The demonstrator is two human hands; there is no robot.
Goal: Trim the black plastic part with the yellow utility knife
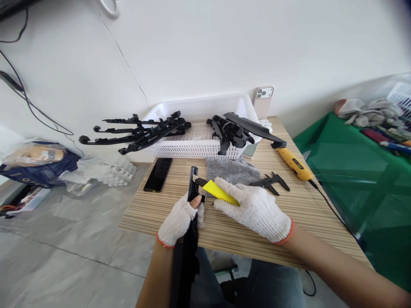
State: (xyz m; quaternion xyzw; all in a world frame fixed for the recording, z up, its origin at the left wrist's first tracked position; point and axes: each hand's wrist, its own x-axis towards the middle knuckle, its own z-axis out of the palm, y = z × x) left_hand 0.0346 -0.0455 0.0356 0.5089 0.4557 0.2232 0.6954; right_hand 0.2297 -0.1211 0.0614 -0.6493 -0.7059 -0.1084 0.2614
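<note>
My left hand (pixel 180 218), in a white knit glove with the thumb tip bare, grips a long black plastic part (pixel 192 239) that runs from the tabletop down towards my lap. My right hand (pixel 248 205), gloved the same way, is closed around a yellow utility knife (pixel 220 192). The knife's blade points left and lies at the upper end of the black part; whether it touches is hard to tell. Behind the knife lies a grey cloth (pixel 233 170), and black calipers (pixel 271 183) rest just beyond my right hand.
A white basket (pixel 195 150) at the back holds black plastic parts (pixel 150 132) jutting over its rim. A phone (pixel 158 174) lies at left; another phone (pixel 263 102) leans on the wall. A corded yellow rotary tool (pixel 295 164) lies near the right edge, beside a green-covered surface (pixel 346 171).
</note>
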